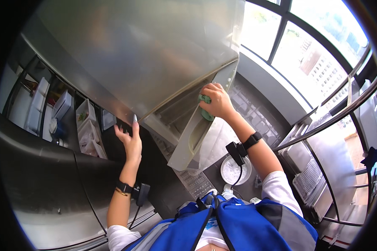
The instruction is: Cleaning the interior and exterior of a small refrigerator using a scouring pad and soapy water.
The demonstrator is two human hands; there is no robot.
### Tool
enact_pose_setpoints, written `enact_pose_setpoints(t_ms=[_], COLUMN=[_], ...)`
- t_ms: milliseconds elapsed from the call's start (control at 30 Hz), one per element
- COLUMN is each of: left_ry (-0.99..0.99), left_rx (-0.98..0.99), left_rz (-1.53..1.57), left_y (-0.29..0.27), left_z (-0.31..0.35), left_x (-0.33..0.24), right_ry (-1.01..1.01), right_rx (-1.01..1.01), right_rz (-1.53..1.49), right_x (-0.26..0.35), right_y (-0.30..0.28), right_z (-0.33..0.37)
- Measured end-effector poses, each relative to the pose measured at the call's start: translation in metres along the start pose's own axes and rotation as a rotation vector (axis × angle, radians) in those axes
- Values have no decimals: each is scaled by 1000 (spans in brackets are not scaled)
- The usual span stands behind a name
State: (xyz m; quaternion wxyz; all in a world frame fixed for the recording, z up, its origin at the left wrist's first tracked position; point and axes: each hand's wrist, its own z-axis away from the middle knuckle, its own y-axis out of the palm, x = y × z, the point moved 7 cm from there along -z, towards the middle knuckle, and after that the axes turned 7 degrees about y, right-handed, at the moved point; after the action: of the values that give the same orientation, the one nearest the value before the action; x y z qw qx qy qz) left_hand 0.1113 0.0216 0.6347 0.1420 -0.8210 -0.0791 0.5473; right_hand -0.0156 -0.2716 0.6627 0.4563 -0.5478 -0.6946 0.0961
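My right hand (217,100) grips a crumpled green cloth (206,109) and presses it on the upper rim of a grey flap (188,144). This flap tilts out from the opening below a large stainless steel cabinet (134,54). Part of the cloth is hidden under my fingers. At the cabinet's lower left corner, my left hand (132,142) is raised with fingers apart and holds nothing. Its fingertips are at the metal edge; whether they touch it, I cannot tell. Behind the flap, the inside of the opening (176,111) shows in part.
A round white bucket (234,180) with whitish contents stands on the floor beside a perforated metal strip (199,184). To the left, a steel counter (37,184) adjoins several white bins (86,113). On the right are a curved wire rack (322,167) with trays and large windows (305,50).
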Motion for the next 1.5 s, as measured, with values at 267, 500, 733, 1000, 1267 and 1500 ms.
enact_pose_setpoints(t_ms=[267,500,733,1000,1267,1500], left_ry=[705,391,310,257,205,142], left_rx=[700,935,922,981,1029,1045], left_rz=[-381,-471,-425,-431,-439,-462], left_y=[70,103,133,131,140,136], left_z=[98,92,78,73,91,80], left_x=[-88,-79,-73,-84,-89,-91], right_ry=[32,239,632,676,624,1055], right_rx=[-50,-403,-865,-702,-1002,-866], right_rz=[-60,4,-475,-593,-639,-644], right_x=[-57,-102,-132,-77,-230,-254], right_y=[-19,-38,-16,13,-3,93], right_z=[-37,-31,18,50,-17,73])
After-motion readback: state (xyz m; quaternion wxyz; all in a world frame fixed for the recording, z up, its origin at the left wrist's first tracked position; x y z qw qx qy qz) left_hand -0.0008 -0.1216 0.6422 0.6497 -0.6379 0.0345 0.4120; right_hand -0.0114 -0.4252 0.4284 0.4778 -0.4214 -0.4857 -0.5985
